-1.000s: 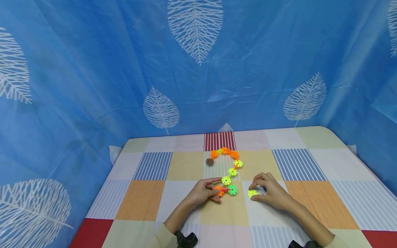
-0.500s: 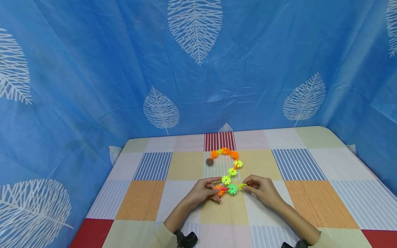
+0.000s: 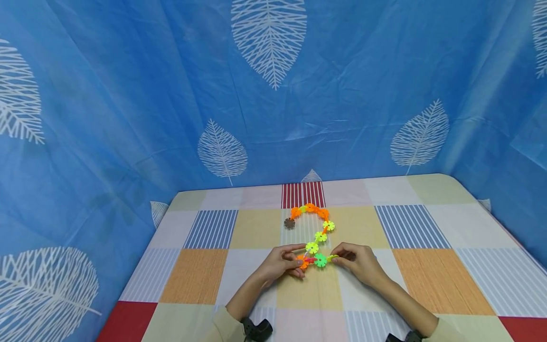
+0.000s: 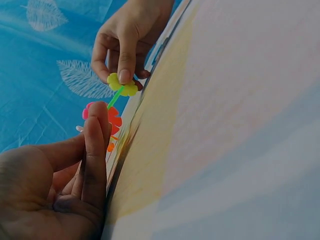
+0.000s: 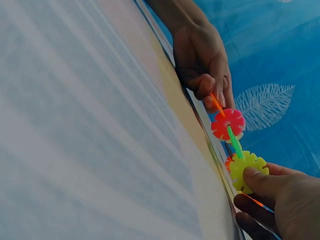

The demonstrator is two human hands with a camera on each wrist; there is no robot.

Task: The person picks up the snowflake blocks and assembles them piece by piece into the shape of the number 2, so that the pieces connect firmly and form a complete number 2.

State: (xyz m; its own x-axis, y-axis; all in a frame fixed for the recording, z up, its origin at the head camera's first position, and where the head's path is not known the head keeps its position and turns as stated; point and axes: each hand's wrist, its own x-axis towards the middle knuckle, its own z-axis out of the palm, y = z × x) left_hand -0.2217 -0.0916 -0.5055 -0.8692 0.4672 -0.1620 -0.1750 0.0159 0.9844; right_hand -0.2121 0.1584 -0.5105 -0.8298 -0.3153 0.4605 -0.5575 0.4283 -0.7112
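A curved chain of notched, flower-shaped plastic discs lies on the table, with several yellow discs [image 3: 312, 247] in its middle. My left hand [image 3: 282, 261] pinches the orange disc [image 3: 302, 262] at the near end. From there a pink disc [image 5: 228, 124] and a green disc [image 3: 320, 260] follow toward the right. My right hand [image 3: 363, 263] pinches a yellow disc [image 5: 248, 172] between thumb and fingers. In the right wrist view this yellow disc meets the edge of the green one; how deep the slots sit is hidden.
The chain's far part holds orange discs [image 3: 310, 208] and ends in a brown disc [image 3: 289, 223]. A patchwork cloth [image 3: 252, 228] covers the table. Blue curtains [image 3: 325, 95] with white leaf prints stand behind and at both sides.
My right hand has moved left with the yellow disc, turned it on edge and brought it against the green disc. The left hand has stayed nearly still at the orange disc.
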